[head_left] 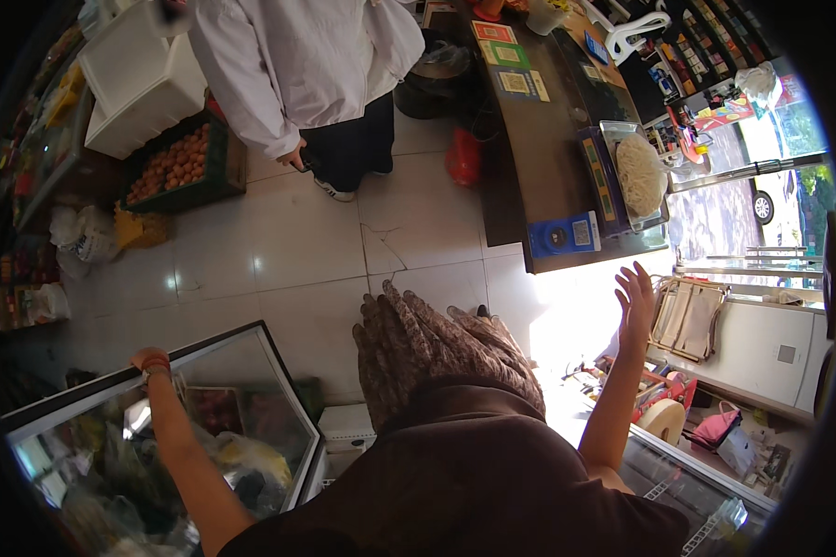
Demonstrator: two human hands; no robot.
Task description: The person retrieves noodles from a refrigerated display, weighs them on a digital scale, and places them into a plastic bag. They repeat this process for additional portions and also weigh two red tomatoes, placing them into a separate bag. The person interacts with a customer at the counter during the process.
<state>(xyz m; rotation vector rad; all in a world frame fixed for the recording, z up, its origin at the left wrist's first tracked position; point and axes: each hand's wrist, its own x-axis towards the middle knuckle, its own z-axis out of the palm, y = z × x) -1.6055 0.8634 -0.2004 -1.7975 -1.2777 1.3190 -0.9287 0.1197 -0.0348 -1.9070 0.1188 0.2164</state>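
Note:
My left hand (149, 357) is closed round the dark-framed edge of a glass fridge door (260, 367), which stands swung out at the lower left. Its fingertips are partly hidden behind the frame. Red bands circle that wrist. Through the glass show clear plastic bags (111, 501) and dark red produce. On the other side my right hand (635, 299) is raised in the air, fingers spread, with nothing in it. It is nearest to the front end of the counter (553, 200), where a blue payment device (564, 236) lies.
A person in a white jacket (297, 65) stands ahead on the tiled floor (297, 232). A green crate of eggs (228, 158) is at the far left. Noodles fill a clear tub (661, 218) on the counter. A folded chair (692, 317) and another glass-topped case (664, 483) are at right.

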